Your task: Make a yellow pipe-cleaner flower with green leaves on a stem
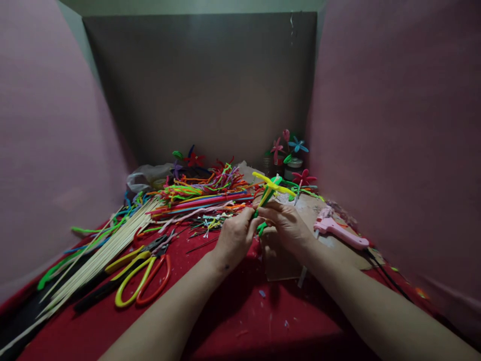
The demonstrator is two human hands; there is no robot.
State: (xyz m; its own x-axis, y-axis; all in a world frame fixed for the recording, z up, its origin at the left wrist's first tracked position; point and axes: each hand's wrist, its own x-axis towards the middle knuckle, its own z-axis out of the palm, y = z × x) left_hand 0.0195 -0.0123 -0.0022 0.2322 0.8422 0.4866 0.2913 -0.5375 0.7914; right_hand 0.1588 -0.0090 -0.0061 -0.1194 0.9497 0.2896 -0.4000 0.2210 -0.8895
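Note:
Both hands meet at a pipe-cleaner flower point(277, 186) with yellow petals and green parts, its head tilted up above the fingers. My left hand point(236, 234) pinches the green stem below the bloom. Close against it, my right hand point(288, 226) also has its fingers closed on the green stem, from the other side. A green end of pipe cleaner point(262, 228) hangs beneath the fingers. The fingertips partly cover one another, so the exact grip is hidden. Under the right hand lies a piece of cardboard point(280, 260).
A pink glue gun point(343, 234) rests on the cardboard at right, its black cable trailing off. At left lie scissors point(145, 286), yellow-handled pliers point(130, 260) and wooden sticks point(101, 250). Colourful pipe cleaners point(206, 185) pile up behind. Finished flowers point(296, 145) stand near jars.

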